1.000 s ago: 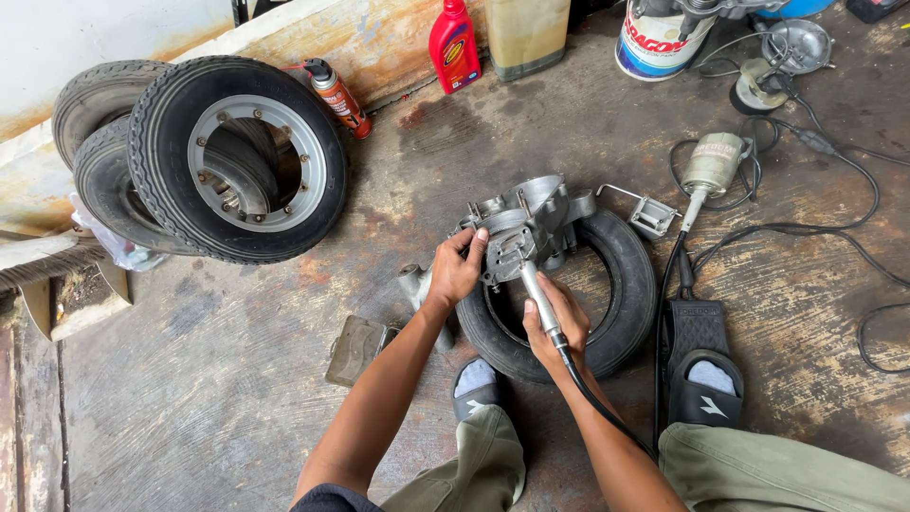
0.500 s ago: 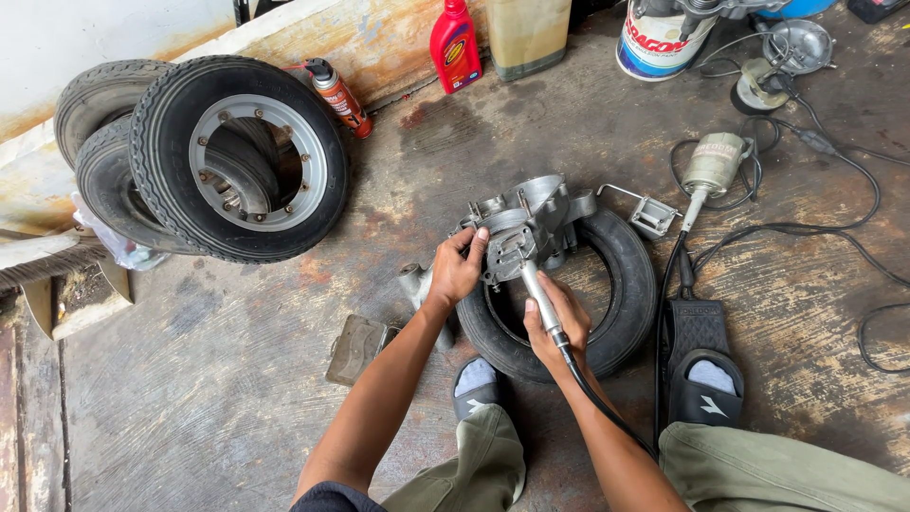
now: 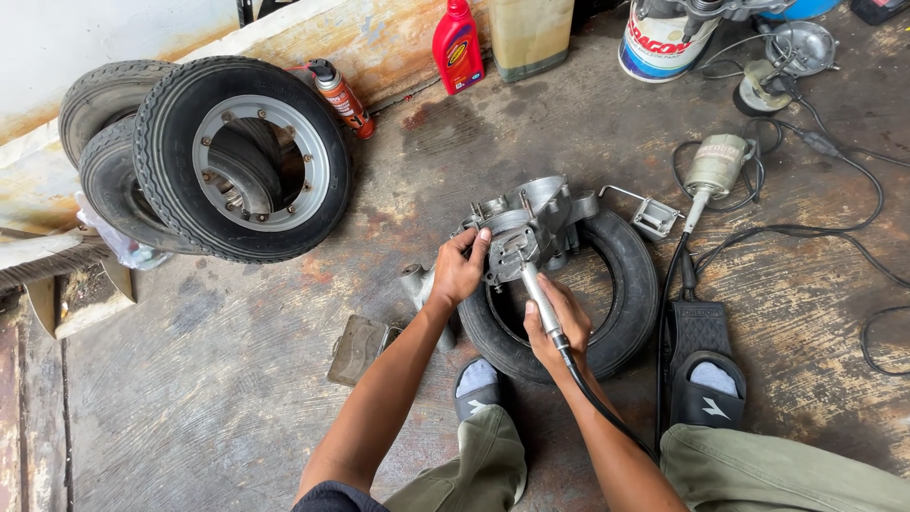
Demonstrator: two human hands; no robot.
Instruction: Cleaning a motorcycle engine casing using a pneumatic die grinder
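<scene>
- Hands at work on a grey metal engine casing (image 3: 531, 223), seated on the far rim of a black tyre (image 3: 626, 294) lying flat on the concrete floor (image 3: 237, 398).
- Left hand (image 3: 462, 270) clenched on the casing's left edge, bracing it.
- Right hand (image 3: 555, 322) wrapped around a slim silver rotary handpiece (image 3: 538, 299), tip pressed against the casing's near face; black flexible shaft (image 3: 607, 408) trailing back past the right forearm.
- Likely risk: tip skating off the metal toward the left fingers (image 3: 479, 237), close beside the contact point.
- Likely risk: casing rocking or sliding off the rounded tyre under sideways pressure, held by one hand only.
- Likely risk: shaft kinking or snagging at the right knee (image 3: 758, 465), tugging the handpiece off line.
- Right foot (image 3: 709, 384) in a black sandal, resting just below a black foot pedal (image 3: 697, 327); an accidental press probably enough to spin the tool.
- Cables (image 3: 834, 228) looped over the floor to the right, near a pale green motor unit (image 3: 716, 166); snag hazard for any reach that way.
- Stacked tyres (image 3: 190, 161) against the left wall, well apart.
- Bottles (image 3: 459, 43) and a paint bucket (image 3: 664, 38) along the far edge of the floor.
- Small flat metal plate (image 3: 360, 349) just left of the left forearm.
- Open floor mainly at the near left; right side crowded.
</scene>
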